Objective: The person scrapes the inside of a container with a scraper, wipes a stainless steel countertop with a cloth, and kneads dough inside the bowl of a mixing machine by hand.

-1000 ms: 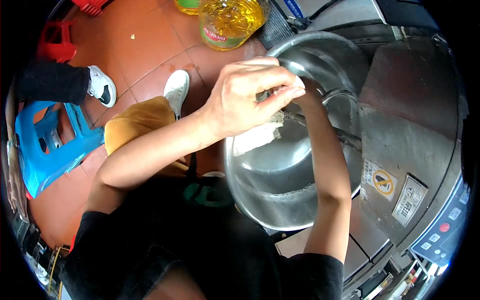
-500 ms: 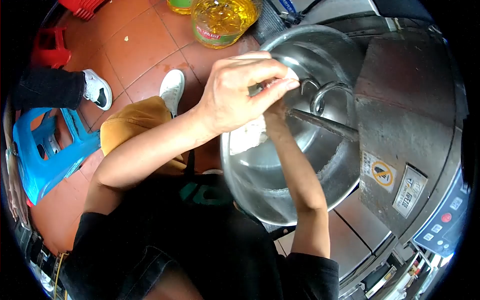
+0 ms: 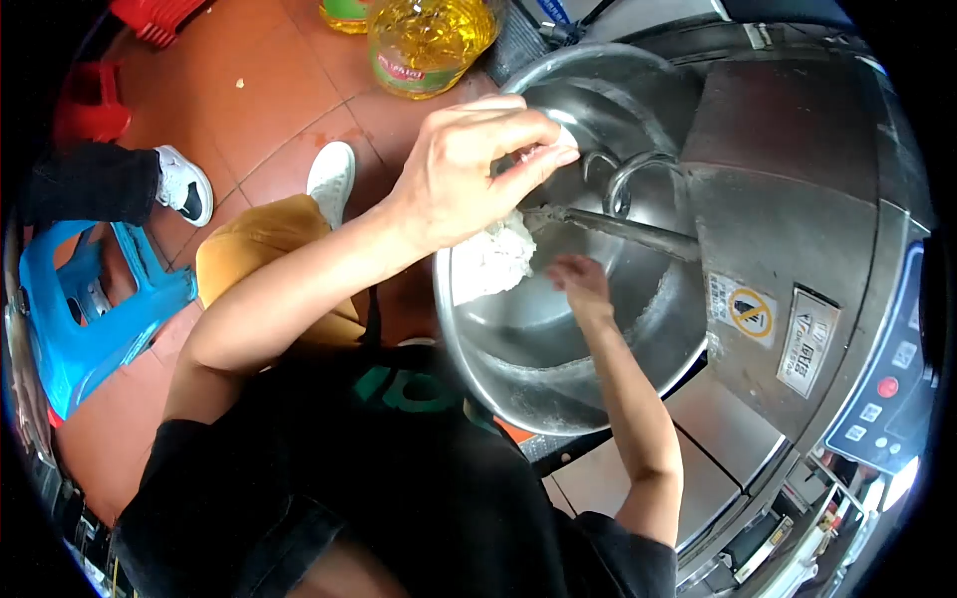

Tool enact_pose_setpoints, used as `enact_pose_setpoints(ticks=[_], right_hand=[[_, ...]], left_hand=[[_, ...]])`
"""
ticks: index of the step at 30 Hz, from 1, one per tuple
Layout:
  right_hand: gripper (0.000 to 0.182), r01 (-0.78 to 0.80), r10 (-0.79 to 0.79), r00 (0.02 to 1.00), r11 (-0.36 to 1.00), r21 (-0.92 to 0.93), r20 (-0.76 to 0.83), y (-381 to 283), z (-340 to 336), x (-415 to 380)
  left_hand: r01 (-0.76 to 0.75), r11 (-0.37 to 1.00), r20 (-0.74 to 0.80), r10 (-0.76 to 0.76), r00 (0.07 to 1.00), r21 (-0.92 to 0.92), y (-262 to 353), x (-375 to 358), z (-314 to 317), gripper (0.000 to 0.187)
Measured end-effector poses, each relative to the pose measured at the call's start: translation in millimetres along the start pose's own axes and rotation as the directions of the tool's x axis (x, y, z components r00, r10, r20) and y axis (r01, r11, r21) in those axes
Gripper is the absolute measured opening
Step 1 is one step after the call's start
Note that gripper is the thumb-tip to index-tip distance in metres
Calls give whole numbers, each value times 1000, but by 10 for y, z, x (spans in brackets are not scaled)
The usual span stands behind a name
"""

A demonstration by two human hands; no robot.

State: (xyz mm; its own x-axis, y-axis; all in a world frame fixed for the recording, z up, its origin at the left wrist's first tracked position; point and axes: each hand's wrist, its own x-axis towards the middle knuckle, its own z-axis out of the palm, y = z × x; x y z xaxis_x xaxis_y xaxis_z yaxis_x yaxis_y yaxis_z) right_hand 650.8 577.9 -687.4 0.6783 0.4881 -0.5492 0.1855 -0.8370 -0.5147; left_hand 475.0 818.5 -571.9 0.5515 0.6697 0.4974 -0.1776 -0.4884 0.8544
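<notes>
My left hand (image 3: 474, 169) is over the upper left part of a steel mixing bowl (image 3: 454, 349), thumb and fingers pinched together. A bit of white shows at its fingertips, too small to name. Below that hand, a lump of white dough (image 3: 493, 264) lies against the bowl's left side, partly covered by the hand and wrist. Inside the bowl, my right hand (image 3: 581, 284) has its fingers loosely spread with nothing in them, to the right of the dough and apart from it. A metal bar (image 3: 633, 231) with residue on its tip reaches in above it, near a curved hook (image 3: 620, 189).
The mixer head (image 3: 788, 179) and its control panel (image 3: 877, 389) stand at the right. Oil bottles (image 3: 424, 50) are on the tiled floor at the top. A blue stool (image 3: 60, 339), red plastic items (image 3: 95, 110) and another person's shoe (image 3: 184, 186) are at the left.
My right hand has come off the bar's tip and moved down and right, its fingers apart. More of the dough and the bar's tip now shows. My left hand stays pinched.
</notes>
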Motion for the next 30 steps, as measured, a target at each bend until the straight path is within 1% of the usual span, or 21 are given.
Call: enact_pose_setpoints(ticks=[1,2,3,4,5,7,8,9,12,13,14,15,16,18,19,21,22,23,26,28,30], right_hand=[[25,-281,244,954,931,232,176,247,129,231],[20,-71,69,997,995,69,29,592,279,394],[20,133,-142,985,987,-89,-99,787,392,599],[21,227,-268,950,944,-239,-158,799,463,668],[23,285,-390,896,873,-397,-213,735,524,703],[27,239,-493,830,737,-632,-261,516,708,821],[29,325,-397,839,914,-242,-373,598,853,956],[31,371,-262,863,909,191,-432,846,1048,1125],[33,342,-215,896,892,296,-388,716,1265,1002],[33,313,-288,886,950,9,-364,684,1320,873],[32,282,-315,914,946,-159,-257,465,1169,684],[32,277,-339,930,902,-330,-144,222,1010,487],[32,299,-357,933,824,-480,-32,-26,848,280],[33,304,-281,953,892,-334,116,-185,531,113],[27,410,-434,901,853,-322,-3,-62,506,102],[23,291,-253,937,947,137,-240,240,671,278],[22,230,-110,944,896,379,-312,267,746,292],[18,171,-54,928,940,294,-369,220,751,371],[18,331,-254,798,942,46,-546,418,1011,735],[17,349,-458,804,879,-324,-379,484,1002,672],[17,370,-579,802,674,-639,-147,450,927,548]], left_hand=[[-50,998,-23,49,999,-38,-49,-2,33,9],[-68,998,-10,68,998,-7,-30,8,16,9],[-61,998,-7,61,998,-9,-20,4,12,9],[-42,999,-1,42,999,-14,-9,-22,11,9],[-40,999,2,40,999,-13,2,-51,5,9],[-58,998,4,59,998,-5,-9,-26,-9,9],[-68,998,7,68,998,6,-12,-1,-19,7],[-75,997,11,75,997,14,-10,14,-25,6],[-62,998,-6,62,998,-17,-40,16,-9,7],[-44,999,-13,44,999,-26,-26,27,2,7],[-27,999,-18,27,999,-35,-7,29,10,8],[57,998,8,-56,998,-22,14,26,10,8],[46,999,18,-46,999,-6,28,33,1,8],[46,999,22,-47,999,28,51,12,-24,8],[1,1000,3,-1,1000,16,19,7,-15,7],[37,998,-26,-38,999,-55,8,9,2,7],[55,995,-31,-58,998,-87,10,1,2,7],[41,994,-34,-45,998,-100,2,4,6,7],[34,996,-20,-35,999,-79,0,10,0,7],[44,997,-16,-45,999,-68,16,11,4,7],[66,996,-12,-67,998,-63,23,37,4,7]])
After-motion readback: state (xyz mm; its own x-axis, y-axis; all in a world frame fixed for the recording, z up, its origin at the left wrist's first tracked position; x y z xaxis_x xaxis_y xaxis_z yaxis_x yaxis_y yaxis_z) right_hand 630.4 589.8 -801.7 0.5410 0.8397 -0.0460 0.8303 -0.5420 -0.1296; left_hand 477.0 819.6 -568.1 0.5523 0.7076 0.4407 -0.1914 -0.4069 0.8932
